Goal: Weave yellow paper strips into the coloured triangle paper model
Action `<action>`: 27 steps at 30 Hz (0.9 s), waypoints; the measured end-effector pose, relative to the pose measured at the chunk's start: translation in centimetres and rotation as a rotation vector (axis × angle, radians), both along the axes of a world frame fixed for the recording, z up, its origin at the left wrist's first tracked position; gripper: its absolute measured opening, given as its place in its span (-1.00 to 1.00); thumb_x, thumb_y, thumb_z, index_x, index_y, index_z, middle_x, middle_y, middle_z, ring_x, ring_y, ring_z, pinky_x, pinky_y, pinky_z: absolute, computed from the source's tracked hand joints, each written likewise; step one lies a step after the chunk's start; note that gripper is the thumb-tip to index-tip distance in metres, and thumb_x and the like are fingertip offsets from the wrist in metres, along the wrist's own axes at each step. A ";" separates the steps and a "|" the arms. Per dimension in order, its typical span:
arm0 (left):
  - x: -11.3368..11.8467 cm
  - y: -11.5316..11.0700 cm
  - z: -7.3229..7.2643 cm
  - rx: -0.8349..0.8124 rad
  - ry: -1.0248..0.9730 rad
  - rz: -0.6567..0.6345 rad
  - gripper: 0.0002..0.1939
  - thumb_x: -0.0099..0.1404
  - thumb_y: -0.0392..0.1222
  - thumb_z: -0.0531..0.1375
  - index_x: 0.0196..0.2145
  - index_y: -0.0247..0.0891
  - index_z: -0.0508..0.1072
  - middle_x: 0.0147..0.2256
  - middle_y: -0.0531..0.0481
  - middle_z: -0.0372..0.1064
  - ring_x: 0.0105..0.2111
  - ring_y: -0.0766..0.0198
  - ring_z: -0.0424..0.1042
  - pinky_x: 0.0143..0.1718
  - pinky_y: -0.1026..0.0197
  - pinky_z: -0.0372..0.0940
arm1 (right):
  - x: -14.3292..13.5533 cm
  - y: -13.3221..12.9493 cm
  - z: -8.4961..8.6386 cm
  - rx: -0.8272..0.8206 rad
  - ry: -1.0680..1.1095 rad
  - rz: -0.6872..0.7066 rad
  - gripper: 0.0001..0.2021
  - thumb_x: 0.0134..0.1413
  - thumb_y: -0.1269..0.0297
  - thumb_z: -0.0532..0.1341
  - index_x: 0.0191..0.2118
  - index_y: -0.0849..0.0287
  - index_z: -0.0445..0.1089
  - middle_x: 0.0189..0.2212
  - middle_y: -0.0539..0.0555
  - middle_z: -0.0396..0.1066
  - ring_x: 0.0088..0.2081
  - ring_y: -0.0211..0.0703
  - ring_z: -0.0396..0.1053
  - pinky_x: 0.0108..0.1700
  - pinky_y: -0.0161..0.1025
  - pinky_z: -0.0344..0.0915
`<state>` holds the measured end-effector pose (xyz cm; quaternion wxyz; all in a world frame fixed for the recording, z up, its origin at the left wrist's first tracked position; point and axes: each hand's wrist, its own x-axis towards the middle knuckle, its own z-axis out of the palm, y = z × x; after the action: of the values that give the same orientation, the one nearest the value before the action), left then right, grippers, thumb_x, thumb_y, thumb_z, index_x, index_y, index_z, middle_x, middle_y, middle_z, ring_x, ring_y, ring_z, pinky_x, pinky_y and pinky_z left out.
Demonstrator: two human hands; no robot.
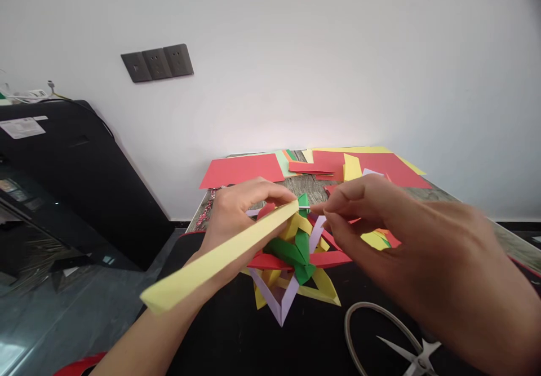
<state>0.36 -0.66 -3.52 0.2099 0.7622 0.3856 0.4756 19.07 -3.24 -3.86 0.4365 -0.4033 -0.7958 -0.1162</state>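
My left hand is closed round a many-coloured model of folded paper strips, with green, yellow, red and lilac points. A long pale yellow paper strip sticks out from it, running down to the left across my left wrist. My right hand is at the model's right side, thumb and forefinger pinched together. A thin whitish sliver shows between those fingertips and the strip's upper end; its kind is too small to tell. Part of the model is hidden behind my left fingers.
Open scissors lie at the lower right beside a grey looped band. Red paper sheets and loose folded strips lie on the wood-patterned table by the wall. A black cabinet stands left.
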 end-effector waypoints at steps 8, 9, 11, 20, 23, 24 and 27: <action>0.0 0.2 0.0 0.121 0.045 0.037 -0.87 0.16 -0.37 0.29 -0.42 -0.15 0.56 -0.43 0.09 0.45 -0.47 0.32 0.40 -0.45 0.25 0.31 | -0.1 0.8 -0.6 -0.108 0.095 0.045 -0.89 0.14 0.48 0.13 -0.27 0.15 0.35 -0.55 -0.02 0.49 -0.60 -0.21 0.43 -0.67 -0.32 0.09; -0.1 0.2 0.1 0.106 0.046 0.025 -0.88 0.16 -0.36 0.28 -0.41 -0.14 0.56 -0.43 0.08 0.46 -0.47 0.31 0.41 -0.44 0.25 0.33 | -0.1 1.0 -0.7 -0.122 0.109 0.050 -0.89 0.15 0.49 0.13 -0.29 0.15 0.35 -0.55 -0.03 0.48 -0.58 -0.21 0.44 -0.64 -0.33 0.12; -0.7 0.3 0.6 0.033 0.052 -0.016 -0.88 0.18 -0.31 0.28 -0.33 -0.12 0.57 -0.36 0.04 0.50 -0.39 0.25 0.47 -0.34 0.22 0.39 | -0.1 1.6 -0.8 -0.162 0.137 0.078 -0.89 0.16 0.49 0.13 -0.30 0.14 0.34 -0.52 -0.04 0.47 -0.52 -0.22 0.45 -0.56 -0.33 0.21; -4.5 0.3 4.1 -0.129 0.296 0.017 -0.79 0.25 -0.11 0.23 -0.16 -0.02 0.59 -0.13 0.04 0.57 -0.16 0.16 0.54 -0.25 0.34 0.44 | 0.3 3.0 -0.4 -0.323 0.168 0.329 -0.89 0.22 0.39 0.17 -0.16 0.12 0.42 -0.24 0.03 0.52 -0.19 -0.17 0.43 -0.18 -0.23 0.36; -4.8 -0.9 5.2 -0.103 0.261 0.259 -0.79 0.21 0.04 0.23 -0.33 -0.02 0.63 -0.34 0.07 0.60 -0.35 0.19 0.57 -0.37 0.35 0.45 | 0.4 3.2 -0.4 -0.349 0.169 0.392 -0.89 0.23 0.36 0.18 -0.16 0.14 0.42 -0.17 0.05 0.51 -0.13 -0.17 0.41 -0.14 -0.24 0.34; -4.8 -1.4 5.5 -0.097 0.267 0.287 -0.78 0.18 0.08 0.24 -0.35 -0.01 0.63 -0.38 0.08 0.60 -0.39 0.20 0.56 -0.40 0.35 0.45 | 0.3 3.2 -0.4 -0.371 0.173 0.413 -0.89 0.23 0.37 0.17 -0.15 0.14 0.42 -0.16 0.06 0.50 -0.12 -0.18 0.41 -0.13 -0.24 0.34; -4.4 -2.8 5.7 -0.107 0.335 0.234 -0.77 0.12 0.13 0.27 -0.32 0.05 0.63 -0.45 0.09 0.57 -0.47 0.22 0.54 -0.49 0.38 0.42 | 0.0 3.2 -0.5 -0.460 0.165 0.473 -0.87 0.24 0.37 0.16 -0.13 0.16 0.43 -0.20 0.07 0.48 -0.18 -0.20 0.40 -0.18 -0.25 0.34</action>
<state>-4.09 -3.48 2.20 0.1267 0.7684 0.5257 0.3422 19.04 -0.05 -4.38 0.4120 -0.3032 -0.8347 0.2038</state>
